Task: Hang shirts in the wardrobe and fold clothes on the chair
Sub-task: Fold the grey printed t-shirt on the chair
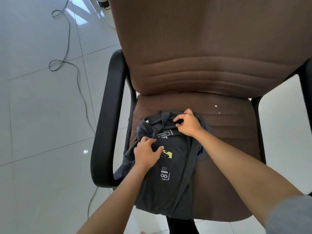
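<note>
Head view, hands (168, 139) gripping shirt (170, 179), chair (228, 132)

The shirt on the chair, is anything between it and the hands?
No. Both hands are already on the dark shirt, which lies on the brown chair seat. The left hand grips cloth beside the print, and the right hand pinches the collar end.

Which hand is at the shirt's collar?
The right hand, gripping the dark grey printed T-shirt at its collar; the left hand sits lower, beside the print.
</note>
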Available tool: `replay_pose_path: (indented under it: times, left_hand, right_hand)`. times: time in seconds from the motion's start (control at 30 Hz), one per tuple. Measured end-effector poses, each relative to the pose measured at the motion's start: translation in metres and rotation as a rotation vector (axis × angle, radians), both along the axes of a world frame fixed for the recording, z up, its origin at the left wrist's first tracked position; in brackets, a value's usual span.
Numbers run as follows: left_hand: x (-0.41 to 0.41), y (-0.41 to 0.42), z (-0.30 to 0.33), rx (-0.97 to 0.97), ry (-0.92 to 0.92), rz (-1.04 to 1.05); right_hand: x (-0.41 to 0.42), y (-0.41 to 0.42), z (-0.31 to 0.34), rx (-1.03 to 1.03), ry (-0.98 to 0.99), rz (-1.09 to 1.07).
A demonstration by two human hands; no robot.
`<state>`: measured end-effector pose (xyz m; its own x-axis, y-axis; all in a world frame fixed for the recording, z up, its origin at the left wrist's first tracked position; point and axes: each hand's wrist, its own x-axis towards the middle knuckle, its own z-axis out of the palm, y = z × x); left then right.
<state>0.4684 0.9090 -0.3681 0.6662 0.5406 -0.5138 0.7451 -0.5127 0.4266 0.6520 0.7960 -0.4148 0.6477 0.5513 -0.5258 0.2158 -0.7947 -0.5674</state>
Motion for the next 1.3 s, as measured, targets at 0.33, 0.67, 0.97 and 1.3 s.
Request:
replay_pose_path:
  times: [0.33,0.67,0.97,1.3]
  left_hand:
    - [-0.017,0.005,0.04,-0.063,-0.143,0.094]
    - [-0.039,-0.004,0.106,-0.073,-0.387,0.085]
    - [-0.092,-0.012,0.179,-0.095,-0.616,0.02]
    - [-0.127,-0.004,0.306,-0.074,-0.916,-0.106]
  right_hand:
    - [-0.009,-0.026,0.043,0.016,-0.009,-0.081]
    - [-0.054,-0.064,0.119,0.016,-0.009,-0.1]
    - [-0.139,-0.11,0.229,-0.267,-0.328,-0.028]
    - [-0.222,-0.17,0.365,0.157,-0.638,-0.327]
